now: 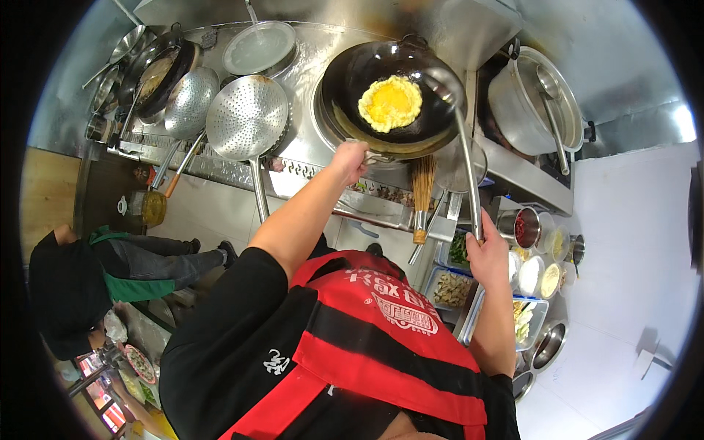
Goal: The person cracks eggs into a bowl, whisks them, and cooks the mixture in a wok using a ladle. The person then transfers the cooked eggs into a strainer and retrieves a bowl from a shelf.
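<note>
A black wok (pixel 341 82) sits on the steel stove with a round of beaten egg (pixel 390 103) in it. The egg has puffed pale edges and a wetter yellow middle. At the wok's near rim, my left hand (pixel 350 161) grips its handle, with what looks like a folded cloth under the fingers. My right hand (pixel 488 250) is closed around the end of a long-handled metal ladle (pixel 467 165). Its bowl is motion-blurred over the right side of the wok, apart from the egg. Below the wok, a bamboo wok brush (pixel 422 192) lies across the stove's front edge.
Perforated strainers (pixel 247 118) and a lidded pot (pixel 259 49) stand left of the wok. A large aluminium pot (pixel 506 104) holding a ladle is at right. Ingredient tubs (pixel 451 287) and seasoning bowls (pixel 529 275) line my right side. A co-worker (pixel 71 291) stands at left.
</note>
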Motion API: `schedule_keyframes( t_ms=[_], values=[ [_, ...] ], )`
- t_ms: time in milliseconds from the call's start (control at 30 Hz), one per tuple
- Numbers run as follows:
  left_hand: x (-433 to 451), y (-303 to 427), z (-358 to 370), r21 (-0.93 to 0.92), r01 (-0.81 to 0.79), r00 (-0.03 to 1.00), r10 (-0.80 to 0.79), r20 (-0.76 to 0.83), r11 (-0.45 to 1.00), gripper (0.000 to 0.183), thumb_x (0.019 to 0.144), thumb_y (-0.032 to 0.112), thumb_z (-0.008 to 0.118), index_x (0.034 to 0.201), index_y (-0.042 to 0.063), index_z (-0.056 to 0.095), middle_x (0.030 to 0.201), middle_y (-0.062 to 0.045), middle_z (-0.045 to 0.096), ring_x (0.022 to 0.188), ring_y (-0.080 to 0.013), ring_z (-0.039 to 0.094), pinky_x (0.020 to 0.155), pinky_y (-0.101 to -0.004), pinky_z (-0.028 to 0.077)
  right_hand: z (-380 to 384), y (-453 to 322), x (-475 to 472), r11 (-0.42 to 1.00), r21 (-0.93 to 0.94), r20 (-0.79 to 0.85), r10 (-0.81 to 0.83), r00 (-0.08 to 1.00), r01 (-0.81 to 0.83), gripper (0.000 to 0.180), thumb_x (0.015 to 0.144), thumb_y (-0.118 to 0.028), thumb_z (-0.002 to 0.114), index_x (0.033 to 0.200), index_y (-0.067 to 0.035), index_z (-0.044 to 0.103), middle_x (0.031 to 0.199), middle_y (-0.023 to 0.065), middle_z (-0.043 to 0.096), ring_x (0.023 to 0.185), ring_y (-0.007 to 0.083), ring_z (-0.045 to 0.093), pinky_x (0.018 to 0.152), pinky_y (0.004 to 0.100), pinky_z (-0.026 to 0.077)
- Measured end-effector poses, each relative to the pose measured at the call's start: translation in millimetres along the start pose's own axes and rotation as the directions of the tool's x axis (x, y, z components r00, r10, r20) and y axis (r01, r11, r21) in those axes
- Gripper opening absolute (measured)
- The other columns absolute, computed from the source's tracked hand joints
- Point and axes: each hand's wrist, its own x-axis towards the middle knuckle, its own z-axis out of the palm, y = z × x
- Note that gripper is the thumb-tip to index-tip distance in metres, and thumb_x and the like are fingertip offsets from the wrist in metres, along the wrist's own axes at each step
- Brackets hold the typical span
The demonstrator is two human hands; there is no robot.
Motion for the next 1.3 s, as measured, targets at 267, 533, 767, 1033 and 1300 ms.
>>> schedule_keyframes(
  t_ms=[267,533,767,1033,1300],
  values=[
    [12,-15,22,0.117,0.019,0.999,-0.016,-0.030,0.993,0.013,0.091,0.016,0.061,0.085,0.005,0.057,0.069,-0.007,0.057,0.052,-0.0184,0.052,0.044,-0.0318,0.041,-23,-21,34,0.889,-0.405,0.197,-0.142,0.970,0.212,0.062,0.084,-0.012,0.066,0.144,-0.009,0.050,0.089,0.0259,0.067,0.084,0.0419,0.066,0.080,0.0440,0.051],
    [-58,-8,-30,0.132,0.133,0.970,-0.156,0.186,0.982,0.044,0.100,0.039,0.059,0.124,0.002,0.054,0.105,-0.013,0.068,0.078,-0.0183,0.066,0.063,-0.0319,0.054,60,-44,95,0.891,-0.326,0.242,-0.245,0.939,0.316,0.061,0.085,-0.015,0.063,0.144,-0.007,0.049,0.101,0.0280,0.068,0.099,0.0455,0.064,0.089,0.0487,0.049],
    [-126,-45,-107,0.260,0.069,0.987,-0.103,0.123,0.963,0.044,0.101,0.036,0.057,0.131,0.004,0.053,0.108,-0.011,0.068,0.075,-0.0154,0.063,0.064,-0.0289,0.052,97,-53,162,0.908,-0.334,0.107,-0.231,0.967,0.253,0.059,0.087,-0.016,0.063,0.144,-0.010,0.050,0.103,0.0286,0.068,0.098,0.0461,0.064,0.089,0.0521,0.051],
    [-167,-78,-168,0.405,0.002,0.998,-0.025,0.051,0.914,0.031,0.100,0.027,0.058,0.122,0.005,0.058,0.099,-0.008,0.069,0.071,-0.0122,0.061,0.060,-0.0247,0.047,46,-17,135,0.933,-0.311,-0.002,-0.192,0.981,0.182,0.063,0.086,-0.017,0.065,0.146,-0.010,0.048,0.102,0.0266,0.069,0.094,0.0441,0.066,0.086,0.0468,0.052],
    [-155,-127,-236,0.814,-0.002,0.992,0.103,-0.071,0.581,0.031,0.089,0.021,0.063,0.111,-0.001,0.063,0.089,-0.013,0.071,0.074,-0.0213,0.070,0.069,-0.0340,0.056,-67,-25,74,0.762,-0.581,0.257,-0.161,0.953,0.286,0.063,0.081,-0.011,0.067,0.142,-0.008,0.051,0.108,0.0272,0.067,0.097,0.0464,0.064,0.086,0.0505,0.051]
  ],
)
